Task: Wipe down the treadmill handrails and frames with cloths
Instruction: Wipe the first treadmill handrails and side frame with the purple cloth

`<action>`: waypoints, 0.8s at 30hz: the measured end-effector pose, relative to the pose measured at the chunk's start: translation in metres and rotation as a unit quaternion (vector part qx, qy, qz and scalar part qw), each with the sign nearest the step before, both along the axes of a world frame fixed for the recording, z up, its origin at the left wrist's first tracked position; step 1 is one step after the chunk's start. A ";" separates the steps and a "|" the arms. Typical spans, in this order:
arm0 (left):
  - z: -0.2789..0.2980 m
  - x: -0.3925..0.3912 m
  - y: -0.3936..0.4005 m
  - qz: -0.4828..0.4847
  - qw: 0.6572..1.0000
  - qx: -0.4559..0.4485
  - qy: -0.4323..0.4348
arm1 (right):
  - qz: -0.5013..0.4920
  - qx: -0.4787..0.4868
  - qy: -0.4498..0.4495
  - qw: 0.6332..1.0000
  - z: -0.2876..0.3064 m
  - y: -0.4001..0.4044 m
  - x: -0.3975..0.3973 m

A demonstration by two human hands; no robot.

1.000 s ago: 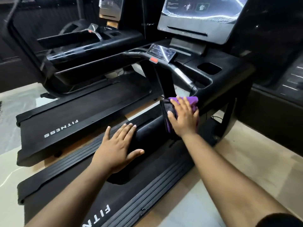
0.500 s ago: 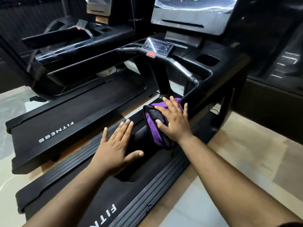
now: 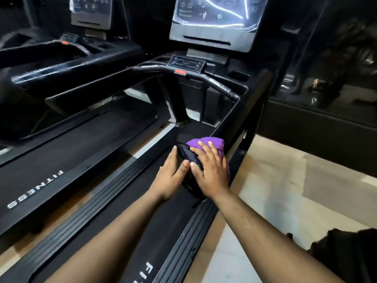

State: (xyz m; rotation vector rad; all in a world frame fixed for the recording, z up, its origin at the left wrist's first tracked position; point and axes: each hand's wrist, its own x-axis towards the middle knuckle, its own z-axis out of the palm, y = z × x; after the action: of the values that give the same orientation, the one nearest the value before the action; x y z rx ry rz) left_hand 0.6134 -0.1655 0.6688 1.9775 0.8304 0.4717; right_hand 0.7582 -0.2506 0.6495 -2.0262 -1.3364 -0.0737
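Note:
A purple and black cloth point(image 3: 212, 144) lies bunched on the black treadmill's low frame point(image 3: 167, 211), near the base of the right upright. My right hand point(image 3: 210, 170) presses flat on the cloth, fingers spread over it. My left hand point(image 3: 170, 176) rests on the frame just left of the cloth, its thumb touching the right thumb and its fingers along the cloth's black edge. The treadmill's handrail point(image 3: 220, 85) curves above, below a small control panel point(image 3: 187, 65).
A second black treadmill point(image 3: 61, 156) stands parallel on the left. Ribbed side rails point(image 3: 85, 209) run along the near treadmill's belt. A big console screen point(image 3: 212, 23) rises at the front. Pale tiled floor point(image 3: 295, 190) lies to the right, with a dark wall beyond.
My left hand has slid forward along the frame until it meets the right hand and cloth. The right hand with the cloth has shifted slightly. The view has tilted and moved closer.

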 end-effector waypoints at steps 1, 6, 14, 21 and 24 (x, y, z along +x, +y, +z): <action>0.002 -0.003 0.002 0.004 0.999 -0.032 -0.014 | 0.001 -0.003 0.005 1.000 0.001 -0.003 -0.007; 0.016 0.010 0.016 0.021 0.988 -0.137 -0.072 | 0.030 -0.061 0.059 0.996 0.016 -0.008 -0.013; 0.016 0.047 0.037 0.073 0.964 -0.204 -0.153 | -0.118 0.016 0.140 0.983 0.033 0.001 0.042; 0.037 0.060 0.047 0.112 0.929 -0.299 -0.187 | -0.153 0.021 0.147 0.977 0.052 0.032 0.035; 0.049 0.062 0.068 0.112 0.903 -0.351 -0.223 | -0.142 0.054 0.177 0.972 0.071 0.061 0.036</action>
State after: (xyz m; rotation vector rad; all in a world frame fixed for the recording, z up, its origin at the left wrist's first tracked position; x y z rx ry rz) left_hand 0.6751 -0.0971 0.7176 1.0583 0.7858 0.6218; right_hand 0.7945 -0.1897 0.7205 -2.0094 -0.8016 0.0813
